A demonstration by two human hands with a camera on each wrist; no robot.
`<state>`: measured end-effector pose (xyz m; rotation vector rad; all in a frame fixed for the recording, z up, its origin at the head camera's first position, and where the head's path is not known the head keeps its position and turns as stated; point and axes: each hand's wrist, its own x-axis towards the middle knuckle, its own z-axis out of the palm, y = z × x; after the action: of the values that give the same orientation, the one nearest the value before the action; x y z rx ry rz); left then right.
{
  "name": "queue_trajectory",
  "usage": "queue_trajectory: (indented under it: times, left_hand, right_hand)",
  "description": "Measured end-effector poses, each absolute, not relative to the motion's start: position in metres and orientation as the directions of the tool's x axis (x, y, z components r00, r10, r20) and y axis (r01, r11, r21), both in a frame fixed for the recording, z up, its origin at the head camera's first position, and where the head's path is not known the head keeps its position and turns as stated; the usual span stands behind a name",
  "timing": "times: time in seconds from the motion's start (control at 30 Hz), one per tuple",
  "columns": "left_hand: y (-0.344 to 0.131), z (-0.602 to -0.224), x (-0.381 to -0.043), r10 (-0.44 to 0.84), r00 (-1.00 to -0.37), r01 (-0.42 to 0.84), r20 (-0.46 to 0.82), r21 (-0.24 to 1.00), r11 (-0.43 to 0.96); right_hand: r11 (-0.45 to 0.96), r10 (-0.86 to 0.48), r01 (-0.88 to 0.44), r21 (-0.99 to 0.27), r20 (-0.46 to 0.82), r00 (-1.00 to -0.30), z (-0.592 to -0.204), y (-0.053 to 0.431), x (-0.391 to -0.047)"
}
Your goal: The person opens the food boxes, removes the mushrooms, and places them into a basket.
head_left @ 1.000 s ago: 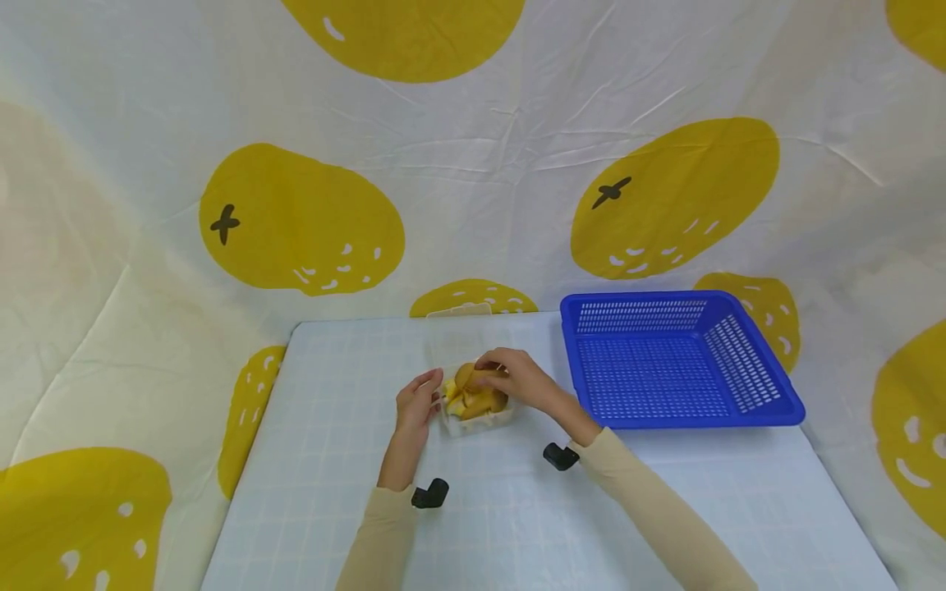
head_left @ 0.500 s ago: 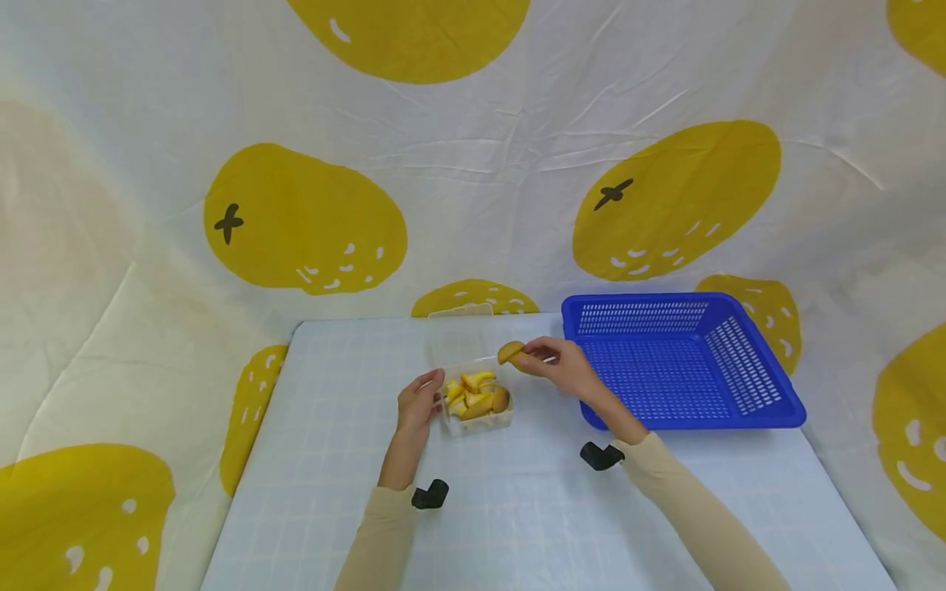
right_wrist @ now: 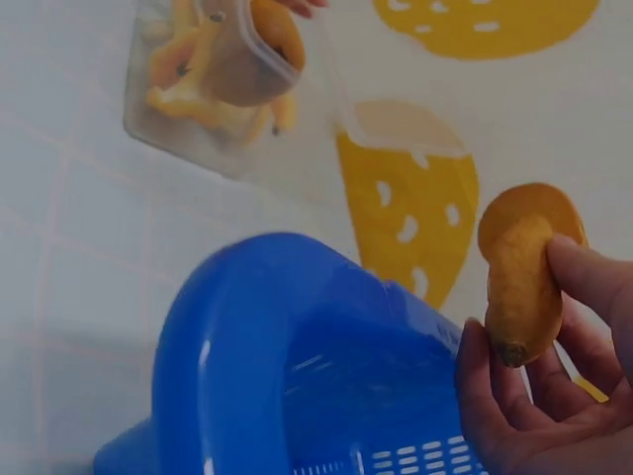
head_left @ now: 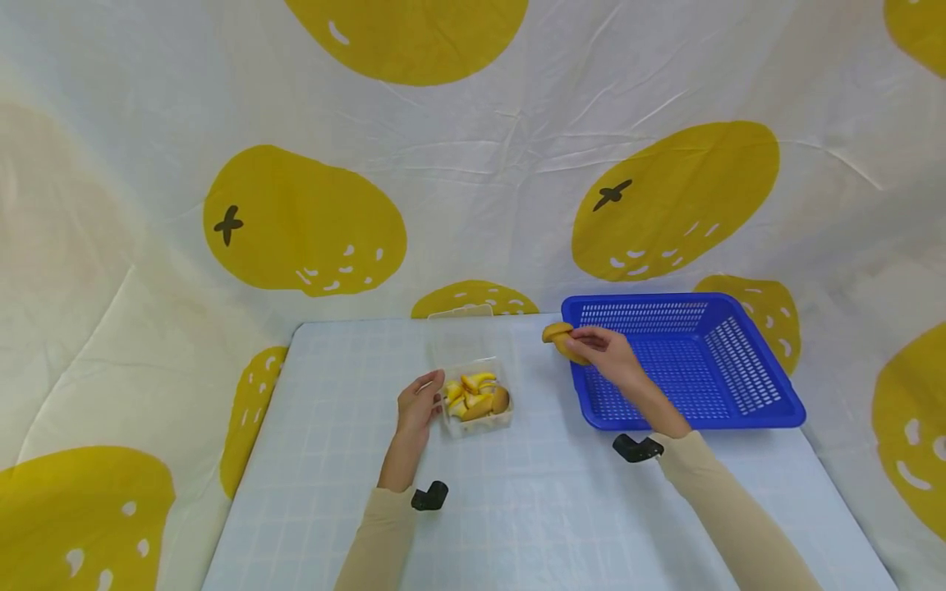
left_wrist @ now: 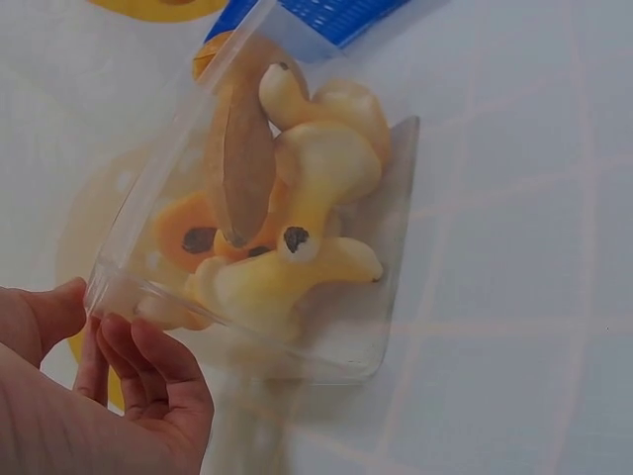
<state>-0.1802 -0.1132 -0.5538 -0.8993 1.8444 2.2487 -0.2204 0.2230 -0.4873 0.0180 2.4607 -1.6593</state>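
I see the right hand point(head_left: 609, 357) pinching a brown mushroom point(right_wrist: 521, 287) up near the blue basket's point(head_left: 742, 361) left rim; the left hand point(head_left: 418, 402) pinches the edge of the clear plastic box point(head_left: 484, 423), where more mushrooms point(head_left: 501, 400) lie.

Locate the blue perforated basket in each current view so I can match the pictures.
Head: blue perforated basket, right of centre, whole outline in frame apart from what the arm covers.
Left wrist: only a piece, cut off by the top edge, near centre.
Right wrist: bottom, left to centre, cut off below.
Shared landmark: clear plastic box, central in head and left wrist, top left in right wrist.
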Motion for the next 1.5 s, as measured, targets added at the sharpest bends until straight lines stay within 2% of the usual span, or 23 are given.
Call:
queue_trajectory:
  times: [0.1,0.33,0.57,0.77,1.0,1.5]
  left_hand:
    - [-0.114,-0.554,-0.18,-0.287,-0.822,-0.426,-0.492,0.865,-0.266]
    - [-0.114,-0.555,-0.181,-0.291,-0.816,-0.436,-0.5,0.862,-0.261]
    - [-0.113,-0.556,-0.181,-0.282,-0.825,-0.423,-0.49,0.866,-0.267]
    - [-0.114,-0.558,-0.183,-0.278,-0.822,-0.433,-0.496,0.863,-0.261]
    - [-0.115,-0.558,-0.182,-0.276,-0.827,-0.427,-0.49,0.866,-0.26]
    - [-0.115,-0.56,-0.181,-0.284,-0.833,-0.416,-0.475,0.876,-0.245]
  right_hand:
    - [0.369,-0.06,0.166,-0.915,-0.202,-0.978,-0.487,0.234,-0.224]
    - [0.351,-0.027,0.202,-0.914,-0.226,-0.974,-0.49,0.254,-0.234]
    - [0.312,0.032,0.293,-0.904,-0.298,-0.954,-0.494,0.272,-0.243]
    - [0.403,0.084,0.308,-0.862,-0.3,-0.95,-0.505,0.279,-0.246]
    - [0.582,0.012,0.283,-0.762,-0.34,-0.94,-0.511,0.275,-0.249]
    - [0.656,-0.126,0.36,-0.664,-0.567,-0.814,-0.503,0.26,-0.25]
